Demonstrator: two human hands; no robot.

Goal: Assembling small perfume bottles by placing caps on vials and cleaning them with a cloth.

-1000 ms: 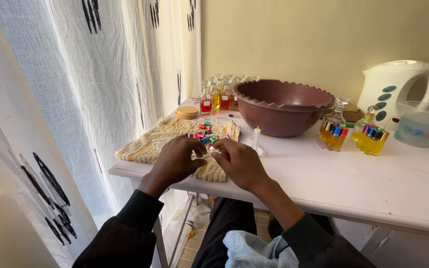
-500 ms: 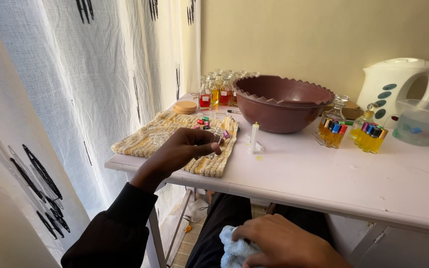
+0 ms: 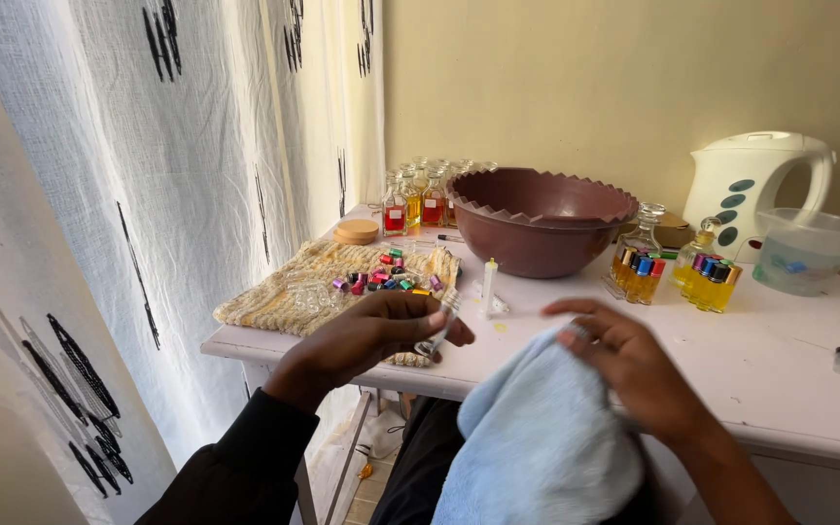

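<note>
The small vial [image 3: 437,335] pinched in the left hand [image 3: 367,335] is clear, glossy glass. The cloth [image 3: 537,437] under the right hand [image 3: 629,365] is soft, fuzzy, matt pale-blue fabric. The mat [image 3: 274,297] is rough knitted yarn. The bowl [image 3: 537,209] is smooth brown plastic with a dull sheen; the kettle [image 3: 751,185] glossy white plastic. The surface [image 3: 780,360] is matt white.

Centre of frame: brown scallop-rimmed bowl [image 3: 540,216] on a white table [image 3: 780,360], with a cluster of small glass bottles of red and amber liquid [image 3: 418,199] at its left and a round wooden lid [image 3: 356,230] just beside them. Left of centre: knitted cream mat [image 3: 274,297] carrying loose coloured caps [image 3: 381,273]; a white syringe [image 3: 487,288] stands upright near its right edge. Right side: yellow-filled bottles with coloured caps [image 3: 673,275], white electric kettle [image 3: 755,185], clear plastic jug [image 3: 807,251]; white black-marked curtain [image 3: 148,175] fills the left.
</note>
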